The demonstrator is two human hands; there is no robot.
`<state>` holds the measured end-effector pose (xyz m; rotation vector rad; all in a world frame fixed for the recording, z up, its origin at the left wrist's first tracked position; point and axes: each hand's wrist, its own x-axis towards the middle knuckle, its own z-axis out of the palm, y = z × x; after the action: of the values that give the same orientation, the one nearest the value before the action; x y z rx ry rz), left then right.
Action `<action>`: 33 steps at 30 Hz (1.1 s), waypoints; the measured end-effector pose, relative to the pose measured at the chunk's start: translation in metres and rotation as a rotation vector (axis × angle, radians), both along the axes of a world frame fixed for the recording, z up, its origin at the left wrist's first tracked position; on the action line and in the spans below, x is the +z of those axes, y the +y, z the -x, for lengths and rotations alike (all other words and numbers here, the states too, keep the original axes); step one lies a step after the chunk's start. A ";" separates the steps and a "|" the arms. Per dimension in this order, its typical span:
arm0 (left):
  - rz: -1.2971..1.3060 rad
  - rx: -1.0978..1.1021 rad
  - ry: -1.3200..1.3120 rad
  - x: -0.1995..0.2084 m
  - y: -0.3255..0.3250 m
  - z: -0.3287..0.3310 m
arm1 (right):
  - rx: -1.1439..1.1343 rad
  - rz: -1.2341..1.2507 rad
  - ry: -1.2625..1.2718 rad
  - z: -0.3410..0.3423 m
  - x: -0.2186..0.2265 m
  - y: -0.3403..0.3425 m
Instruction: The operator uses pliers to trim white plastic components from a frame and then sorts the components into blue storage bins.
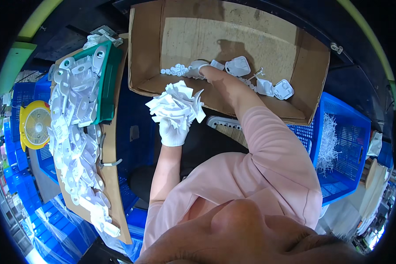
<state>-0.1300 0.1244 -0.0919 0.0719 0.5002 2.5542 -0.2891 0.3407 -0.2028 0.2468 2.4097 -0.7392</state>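
Observation:
My left hand, in a white glove, is closed under a thick heap of flat white plastic pieces in front of my body. My right hand, also gloved, reaches into a low cardboard box. It is down at the box's near side, beside a cluster of small white parts. Its fingers are mostly hidden, so I cannot make out a grip. To the right of that hand lie a squarish white plastic part and two more white moulded pieces.
At the left, many white plastic parts cover a brown board, some heaped in a green crate. Beyond stands a yellow fan. On the right, a blue crate holds thin white scraps.

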 end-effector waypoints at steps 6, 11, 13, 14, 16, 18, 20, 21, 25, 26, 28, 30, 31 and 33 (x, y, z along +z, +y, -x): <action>0.079 0.010 -0.053 -0.004 -0.004 0.000 | -0.011 -0.138 0.173 -0.011 -0.005 -0.024; -0.019 -0.039 -0.063 -0.005 -0.004 0.000 | 0.155 -0.321 0.498 -0.014 -0.028 -0.032; 0.023 -0.013 -0.076 -0.014 -0.009 0.000 | 0.150 -0.287 0.525 -0.013 -0.029 -0.033; 0.062 0.011 -0.088 -0.018 -0.011 0.000 | 0.143 -0.256 0.551 -0.014 -0.029 -0.032; 0.056 0.004 -0.064 -0.017 -0.007 0.000 | 0.116 -0.265 0.480 -0.012 -0.032 -0.022; 0.057 0.016 -0.041 -0.015 -0.007 0.000 | 0.105 -0.262 0.411 -0.010 -0.021 -0.019; 0.053 0.025 0.003 -0.010 -0.008 0.000 | -0.046 0.022 0.173 -0.011 0.022 -0.010; 0.021 0.008 -0.013 -0.020 -0.011 0.001 | -0.040 0.017 0.177 -0.019 0.021 0.001; 0.095 0.064 0.023 0.002 0.005 0.005 | -0.523 0.807 0.439 -0.056 0.077 0.021; 0.101 0.072 0.034 0.003 0.006 0.007 | -0.456 0.976 0.402 -0.066 0.104 0.022; 0.138 0.077 0.042 0.009 0.012 0.008 | -0.221 1.173 0.363 -0.089 0.157 0.022; 0.125 0.053 0.067 0.016 0.016 0.011 | 0.068 0.927 0.431 -0.105 0.205 0.008; 0.112 0.011 0.095 0.017 0.018 0.013 | 0.151 0.820 0.379 -0.108 0.221 -0.003; 0.127 0.043 0.100 0.015 0.022 0.013 | 0.439 0.603 0.623 -0.108 0.224 -0.020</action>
<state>-0.1428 0.1459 -0.0768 0.1451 0.7087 2.5631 -0.1807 0.3206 0.0210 -0.8369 2.4882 -1.4180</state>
